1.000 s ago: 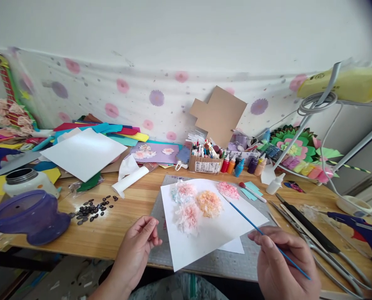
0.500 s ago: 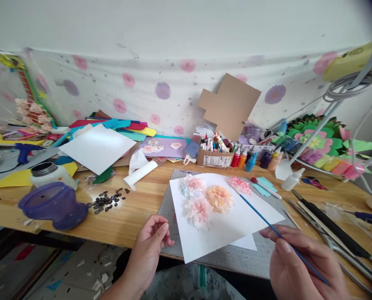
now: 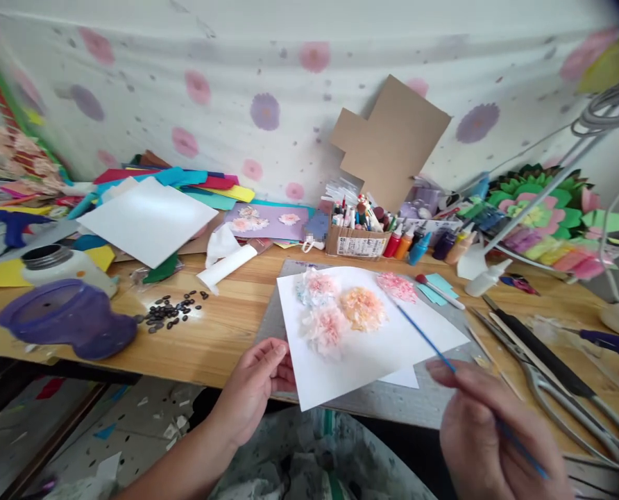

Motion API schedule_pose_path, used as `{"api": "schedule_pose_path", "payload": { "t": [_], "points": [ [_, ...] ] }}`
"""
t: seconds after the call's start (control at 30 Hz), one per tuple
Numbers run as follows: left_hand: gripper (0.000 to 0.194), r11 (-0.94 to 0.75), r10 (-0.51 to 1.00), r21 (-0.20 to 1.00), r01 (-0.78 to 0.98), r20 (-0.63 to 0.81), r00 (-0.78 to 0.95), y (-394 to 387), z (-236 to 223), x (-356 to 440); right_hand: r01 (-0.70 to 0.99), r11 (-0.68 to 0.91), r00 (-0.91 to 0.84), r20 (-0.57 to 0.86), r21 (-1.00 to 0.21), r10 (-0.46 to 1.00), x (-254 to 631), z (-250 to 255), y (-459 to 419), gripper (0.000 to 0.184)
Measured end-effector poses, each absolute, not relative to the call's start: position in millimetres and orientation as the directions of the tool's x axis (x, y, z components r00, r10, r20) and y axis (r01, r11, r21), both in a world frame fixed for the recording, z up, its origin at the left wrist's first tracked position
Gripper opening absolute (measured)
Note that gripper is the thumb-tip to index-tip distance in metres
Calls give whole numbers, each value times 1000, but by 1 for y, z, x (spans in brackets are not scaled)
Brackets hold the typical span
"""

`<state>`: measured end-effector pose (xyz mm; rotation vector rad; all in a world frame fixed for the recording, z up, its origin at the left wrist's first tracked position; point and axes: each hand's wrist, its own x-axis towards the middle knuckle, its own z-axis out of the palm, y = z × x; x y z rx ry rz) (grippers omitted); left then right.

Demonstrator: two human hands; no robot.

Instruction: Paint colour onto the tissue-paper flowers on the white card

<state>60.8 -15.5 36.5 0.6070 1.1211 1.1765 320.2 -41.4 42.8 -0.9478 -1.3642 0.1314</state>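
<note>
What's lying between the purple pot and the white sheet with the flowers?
Small black pieces, then bare wood and a strip of the grey mat; the head view shows it.

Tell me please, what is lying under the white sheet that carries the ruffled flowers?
Under the white sheet there is a grey mat and, partly sticking out, a second white paper. The rest is covered, so I cannot tell what else lies there.

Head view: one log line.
paper: over grey mat, bearing four flowers | left hand: at its left edge | right hand: holds blue stick
</note>
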Motion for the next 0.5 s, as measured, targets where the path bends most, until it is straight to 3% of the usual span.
{"api": "schedule_pose_path", "payload": {
  "t": [0.13,0.27,0.37,0.5],
  "points": [
    [48,383,915,834,-396,-401,40,-16,37,64,527,545,520,755,-652,399,354,38,-38,18],
    [43,428,887,811,-398,-461,17,-14,37,70,610,488,514,781,-624,356,390,28,-42,20],
    [43,439,873,797,-415,-487,-11,-13,38,70,656,457,468,799,-600,377,420,29,-49,34],
    [46,385,852,826,-411,-489,-186,-14,30,55,704,381,506,800,-599,324,459,45,-64,40]
  ]
}}
